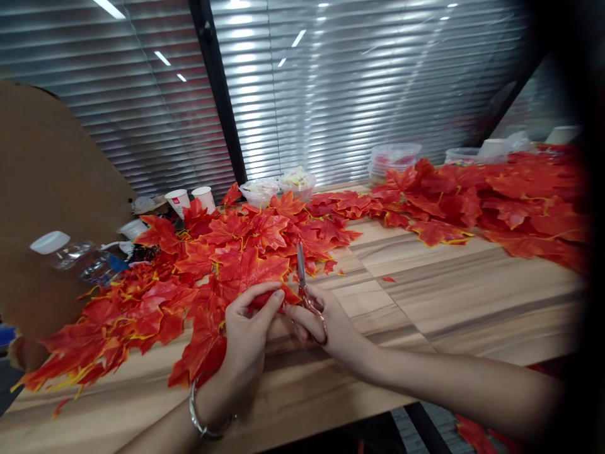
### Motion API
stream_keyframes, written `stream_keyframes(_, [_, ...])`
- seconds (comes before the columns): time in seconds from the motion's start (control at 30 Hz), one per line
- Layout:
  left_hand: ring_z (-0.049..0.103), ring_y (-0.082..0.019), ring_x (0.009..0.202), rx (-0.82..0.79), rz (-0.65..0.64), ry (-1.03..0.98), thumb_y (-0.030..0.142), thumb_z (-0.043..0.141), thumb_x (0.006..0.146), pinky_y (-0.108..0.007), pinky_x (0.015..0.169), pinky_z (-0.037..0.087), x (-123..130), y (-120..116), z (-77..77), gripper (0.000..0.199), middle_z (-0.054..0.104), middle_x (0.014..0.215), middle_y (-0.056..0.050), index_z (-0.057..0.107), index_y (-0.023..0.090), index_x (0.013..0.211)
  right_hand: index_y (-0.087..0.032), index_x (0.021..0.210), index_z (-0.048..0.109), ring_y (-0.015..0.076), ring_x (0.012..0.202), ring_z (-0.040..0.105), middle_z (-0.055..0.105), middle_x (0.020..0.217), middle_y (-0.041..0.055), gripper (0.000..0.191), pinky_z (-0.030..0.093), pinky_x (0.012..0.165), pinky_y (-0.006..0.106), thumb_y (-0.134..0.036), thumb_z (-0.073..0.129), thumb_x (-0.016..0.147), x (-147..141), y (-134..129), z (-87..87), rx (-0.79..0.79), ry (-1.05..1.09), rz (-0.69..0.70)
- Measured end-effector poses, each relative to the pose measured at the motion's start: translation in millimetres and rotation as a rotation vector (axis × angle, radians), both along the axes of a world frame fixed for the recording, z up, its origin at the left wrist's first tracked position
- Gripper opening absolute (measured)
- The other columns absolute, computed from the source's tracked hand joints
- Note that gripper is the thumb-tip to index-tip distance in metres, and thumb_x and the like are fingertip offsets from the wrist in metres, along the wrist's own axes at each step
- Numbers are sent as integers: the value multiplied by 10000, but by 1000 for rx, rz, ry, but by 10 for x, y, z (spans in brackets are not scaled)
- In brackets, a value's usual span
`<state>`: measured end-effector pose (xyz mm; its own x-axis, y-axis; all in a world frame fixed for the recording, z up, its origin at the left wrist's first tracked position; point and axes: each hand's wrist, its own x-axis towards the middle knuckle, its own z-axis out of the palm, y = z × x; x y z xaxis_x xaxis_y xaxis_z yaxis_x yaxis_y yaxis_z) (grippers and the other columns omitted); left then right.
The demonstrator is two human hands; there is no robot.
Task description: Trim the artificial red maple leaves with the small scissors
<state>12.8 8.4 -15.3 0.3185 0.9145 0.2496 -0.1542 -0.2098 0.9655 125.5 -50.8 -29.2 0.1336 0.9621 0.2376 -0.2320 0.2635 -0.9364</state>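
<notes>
My left hand [250,325] pinches a red artificial maple leaf [259,270] near its lower edge, above the table. Close beside it, my right hand [326,318] has its fingers through the handles of a pair of scissors [301,268] with rose-coloured grips. The blades point up and away from me, at the right side of the leaf. They look nearly closed, and whether they touch the leaf I cannot tell. A heap of red-orange leaves with yellow edges [161,302] spreads left of and behind my hands.
A second leaf pile [510,195] covers the back right of the wooden table [454,296]. Two paper cups [178,202], clear bowls [297,181] and stacked plastic tubs [393,161] stand along the back. A plastic bottle [75,252] lies at left by a brown board [51,164].
</notes>
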Motion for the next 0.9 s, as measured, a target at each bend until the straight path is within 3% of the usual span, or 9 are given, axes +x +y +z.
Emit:
stream_keyframes(0.43, [594, -116, 768, 17, 51, -38, 218, 683, 682, -227, 723, 475, 24, -13, -29, 302, 642, 896, -23, 605, 186, 972, -175, 664, 436, 66, 412, 357, 405, 466, -65, 135, 294, 415, 189, -183, 485, 789, -9, 29, 16, 19, 32, -12])
stream_keyframes(0.67, [570, -103, 805, 94, 302, -165, 245, 690, 667, -207, 741, 450, -26, 302, 43, 305, 597, 939, -25, 597, 177, 949, -167, 724, 462, 58, 408, 386, 412, 498, -65, 92, 312, 414, 180, -219, 505, 787, -60, -41, -132, -43, 81, 29])
stream_keyframes(0.9, [577, -112, 796, 63, 72, -12, 269, 653, 707, -232, 771, 444, -9, 253, 28, 309, 629, 914, -17, 600, 193, 1002, -158, 829, 536, 67, 382, 400, 456, 459, -64, 230, 301, 384, 174, -374, 573, 762, 158, 151, -84, -105, 76, -137])
